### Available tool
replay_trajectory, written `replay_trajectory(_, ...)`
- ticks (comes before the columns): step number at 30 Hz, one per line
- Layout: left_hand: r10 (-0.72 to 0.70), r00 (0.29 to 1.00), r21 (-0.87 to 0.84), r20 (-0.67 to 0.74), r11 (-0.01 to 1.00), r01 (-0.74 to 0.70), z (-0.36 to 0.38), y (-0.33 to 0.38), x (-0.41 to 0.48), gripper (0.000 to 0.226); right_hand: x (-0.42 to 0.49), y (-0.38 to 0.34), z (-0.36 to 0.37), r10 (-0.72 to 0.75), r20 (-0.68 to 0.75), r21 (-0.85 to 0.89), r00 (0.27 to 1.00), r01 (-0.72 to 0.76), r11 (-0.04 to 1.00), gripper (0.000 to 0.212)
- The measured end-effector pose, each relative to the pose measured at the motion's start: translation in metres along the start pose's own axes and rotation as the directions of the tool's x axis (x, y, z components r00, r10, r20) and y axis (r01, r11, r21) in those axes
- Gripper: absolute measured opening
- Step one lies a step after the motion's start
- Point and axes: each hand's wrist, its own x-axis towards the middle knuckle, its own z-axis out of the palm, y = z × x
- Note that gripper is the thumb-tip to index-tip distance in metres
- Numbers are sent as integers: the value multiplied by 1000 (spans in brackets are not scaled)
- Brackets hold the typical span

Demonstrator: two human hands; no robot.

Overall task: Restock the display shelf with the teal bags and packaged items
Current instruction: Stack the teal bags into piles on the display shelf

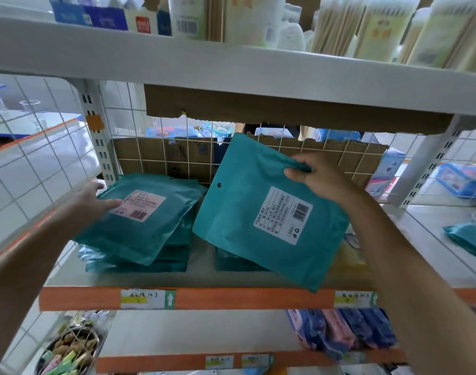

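Surroundings: a wire grid [155, 150] backs the display shelf [231, 297], with brown cardboard [139, 158] standing behind it. A second cardboard sheet [258, 106] hangs under the upper shelf [231, 66] and narrows the opening above the stock. The upper shelf carries blue boxes [88, 16] and tubs of cotton swabs [339, 23]. Below, blue and pink packs [347, 331] lie at the right.

Containers: a metal wire basket [72, 350] at lower left holds small wrapped items. A blue crate [464, 180] on the neighbouring shelf is filled; its contents are too blurred to name.

Task items: the left stack of teal bags [139, 255] sits on the display shelf by the left upright. The left hand [96, 203] holds the top bag [150, 223] at its left edge, thumb on its face. The right hand [312, 177] pinches the held teal bag [258, 212] by its upper right edge. The bag is tilted, label outward, above a low right stack [231, 262] and overhanging the orange front strip.
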Motion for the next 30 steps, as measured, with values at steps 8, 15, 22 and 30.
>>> replay_trajectory(8,578,816,-288,-23,777,-559,4,76,-73,39,1,31,5,238,20,416,971,-225,881,10)
replay_trajectory(15,907,415,101,-69,421,-902,53,99,-81,56,1,40,21,394,208,616,895,-433,658,12)
replay_trajectory(22,937,242,34,-253,259,-965,59,120,-82,14,0,40,36,379,270,533,885,-465,706,23)
replay_trajectory(30,884,364,153,-293,419,-895,43,141,-67,20,-20,19,14,24,80,622,996,-69,780,42)
